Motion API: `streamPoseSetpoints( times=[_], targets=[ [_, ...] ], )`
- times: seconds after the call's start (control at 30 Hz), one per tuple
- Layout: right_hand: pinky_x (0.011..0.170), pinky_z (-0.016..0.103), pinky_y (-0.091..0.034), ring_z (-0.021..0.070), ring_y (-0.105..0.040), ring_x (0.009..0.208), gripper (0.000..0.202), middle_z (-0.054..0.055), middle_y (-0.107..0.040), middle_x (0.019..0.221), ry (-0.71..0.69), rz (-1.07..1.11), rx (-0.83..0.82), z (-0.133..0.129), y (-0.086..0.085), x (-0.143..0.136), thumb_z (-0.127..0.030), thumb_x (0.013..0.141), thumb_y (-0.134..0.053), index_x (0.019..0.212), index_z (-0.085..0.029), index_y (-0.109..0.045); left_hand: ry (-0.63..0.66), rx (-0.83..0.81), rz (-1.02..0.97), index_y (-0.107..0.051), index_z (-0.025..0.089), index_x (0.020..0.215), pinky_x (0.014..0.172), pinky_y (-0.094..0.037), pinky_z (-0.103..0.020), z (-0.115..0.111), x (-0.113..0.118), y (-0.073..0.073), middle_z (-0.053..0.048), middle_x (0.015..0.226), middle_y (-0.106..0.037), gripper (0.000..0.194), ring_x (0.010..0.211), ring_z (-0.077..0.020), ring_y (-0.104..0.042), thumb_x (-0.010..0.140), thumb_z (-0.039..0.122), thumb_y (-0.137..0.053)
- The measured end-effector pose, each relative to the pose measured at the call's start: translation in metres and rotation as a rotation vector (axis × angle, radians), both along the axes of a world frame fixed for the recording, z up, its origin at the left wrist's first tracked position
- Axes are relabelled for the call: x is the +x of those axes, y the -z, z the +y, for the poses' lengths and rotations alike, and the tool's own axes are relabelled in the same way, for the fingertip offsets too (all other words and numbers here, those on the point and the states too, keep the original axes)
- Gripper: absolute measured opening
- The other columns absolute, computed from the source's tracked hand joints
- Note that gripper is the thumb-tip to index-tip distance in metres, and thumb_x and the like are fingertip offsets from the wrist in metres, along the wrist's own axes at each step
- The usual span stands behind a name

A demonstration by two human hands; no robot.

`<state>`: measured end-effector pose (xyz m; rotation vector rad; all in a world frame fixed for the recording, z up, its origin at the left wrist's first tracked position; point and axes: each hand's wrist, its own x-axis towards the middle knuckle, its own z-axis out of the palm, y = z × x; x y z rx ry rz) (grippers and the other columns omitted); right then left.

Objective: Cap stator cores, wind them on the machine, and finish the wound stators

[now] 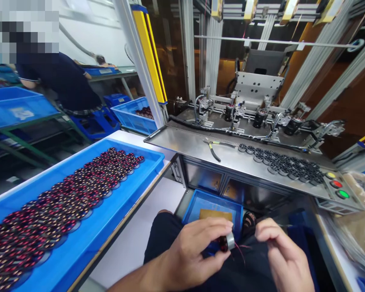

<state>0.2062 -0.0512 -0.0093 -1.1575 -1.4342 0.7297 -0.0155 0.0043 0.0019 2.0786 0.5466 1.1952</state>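
Observation:
Between the thumb and fingers of my left hand (pixel 197 249) is a small wound motor stator (pixel 229 241) with a silvery ring and dark red windings. Thin red wire ends (pixel 241 248) stick out of it toward the right. A short gap away, my right hand (pixel 284 253) hovers with fingers loosely curled and the thumb apart; nothing shows in its grasp. Both hands are above my lap. On my left, a long blue tray (pixel 130 198) carries rows of similar stators (pixel 69 194) with red and copper-coloured windings.
Wire cutters (pixel 214 148) and many black cores (pixel 281 162) lie on the metal ledge (pixel 176 140) before a winding machine (pixel 258 87). A button box (pixel 337 190) and a carton (pixel 357 215) stand right. Below is a blue bin (pixel 239 202). A person (pixel 61 81) sits back left.

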Motion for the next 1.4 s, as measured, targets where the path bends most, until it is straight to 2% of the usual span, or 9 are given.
streamPoseSetpoints(
  times=[0.17, 0.33, 0.5, 0.7, 0.83, 0.93, 1.03, 1.2, 1.4],
  targets=[
    [0.067, 0.025, -0.045, 0.0138, -0.058, 0.071, 0.026, 0.001, -0.059, 0.075, -0.339, -0.177, -0.145, 0.006, -0.038, -0.014, -0.034, 0.096, -0.055, 0.075, -0.020, -0.057, 0.082, 0.074, 0.020, -0.053, 0.023, 0.139, 0.094, -0.058, -0.031, -0.001, -0.001, -0.004, -0.014, 0.113, -0.075, 0.067, 0.104, -0.0239, -0.073, 0.078, 0.002, -0.071],
    [0.066, 0.024, -0.045, 0.0131, -0.057, 0.070, 0.029, -0.001, -0.058, 0.075, -0.412, -0.216, -0.303, 0.021, -0.035, 0.003, -0.036, 0.097, -0.056, 0.072, -0.020, -0.057, 0.180, -0.010, -0.043, -0.065, 0.017, 0.119, 0.087, -0.060, -0.028, -0.002, -0.008, -0.002, -0.016, 0.109, -0.074, 0.047, 0.096, -0.0218, -0.074, 0.075, 0.006, -0.076],
    [0.074, 0.028, -0.049, 0.0171, -0.063, 0.082, 0.005, 0.005, -0.066, 0.089, -0.101, -0.578, 0.127, 0.019, -0.046, 0.012, -0.026, 0.095, -0.061, 0.095, -0.021, -0.060, 0.009, -0.025, -0.030, -0.067, 0.015, 0.111, 0.084, -0.060, -0.023, -0.003, -0.013, -0.001, -0.015, 0.107, -0.074, 0.043, 0.092, -0.0200, -0.074, 0.070, 0.002, -0.075],
    [0.058, 0.030, -0.042, 0.0161, -0.056, 0.063, 0.010, 0.005, -0.064, 0.071, -0.284, -0.765, 0.501, 0.016, -0.045, -0.036, -0.017, 0.096, -0.055, 0.090, -0.014, -0.061, -0.047, 0.041, -0.022, -0.068, 0.014, 0.111, 0.088, -0.059, -0.022, -0.004, -0.011, -0.006, -0.017, 0.107, -0.074, 0.047, 0.096, -0.0212, -0.074, 0.068, -0.004, -0.073],
    [0.056, 0.032, -0.038, 0.0167, -0.053, 0.061, 0.029, 0.006, -0.062, 0.067, -0.405, -0.900, 0.571, 0.025, -0.049, -0.038, -0.011, 0.100, -0.039, 0.086, -0.013, -0.063, 0.018, -0.197, -0.100, -0.073, 0.020, 0.105, 0.083, -0.059, -0.021, -0.002, -0.033, -0.003, -0.010, 0.105, -0.076, 0.046, 0.090, -0.0191, -0.075, 0.065, -0.001, -0.079],
    [0.059, 0.033, -0.041, 0.0173, -0.054, 0.062, 0.036, 0.006, -0.062, 0.069, -0.454, -0.936, 0.555, 0.061, -0.062, -0.026, -0.015, 0.102, -0.032, 0.086, -0.016, -0.064, 0.061, -0.489, -0.289, -0.075, 0.027, 0.103, 0.078, -0.058, -0.021, 0.002, -0.053, 0.007, -0.006, 0.105, -0.075, 0.041, 0.094, -0.0192, -0.072, 0.067, 0.007, -0.082],
    [0.080, 0.035, -0.051, 0.0201, -0.064, 0.085, 0.022, 0.007, -0.070, 0.090, -0.187, -1.025, 0.410, 0.135, -0.065, -0.020, -0.033, 0.099, -0.050, 0.092, -0.019, -0.066, -0.038, -0.674, -0.510, -0.075, 0.026, 0.103, 0.080, -0.057, -0.022, 0.009, -0.061, 0.018, -0.007, 0.112, -0.072, 0.033, 0.098, -0.0185, -0.070, 0.073, 0.013, -0.080],
    [0.111, 0.046, -0.039, 0.0308, -0.048, 0.133, 0.057, 0.021, -0.052, 0.143, 0.067, -1.124, 0.187, 0.263, -0.028, -0.033, -0.047, 0.094, -0.057, 0.138, -0.011, -0.050, -0.200, -0.832, -0.696, -0.071, 0.019, 0.109, 0.080, -0.055, -0.023, 0.016, -0.059, 0.023, -0.007, 0.099, -0.073, 0.033, 0.085, -0.0140, -0.069, 0.077, 0.022, -0.080],
    [0.106, 0.069, -0.033, 0.0415, -0.044, 0.133, 0.066, 0.022, -0.048, 0.144, 0.146, -1.208, -0.058, 0.295, 0.014, -0.044, -0.056, 0.091, -0.057, 0.142, -0.015, -0.046, -0.321, -0.768, -0.770, -0.070, 0.019, 0.100, 0.067, -0.055, -0.021, 0.012, -0.070, 0.021, -0.007, 0.107, -0.070, 0.022, 0.079, -0.0119, -0.066, 0.083, 0.033, -0.074]
  ],
)
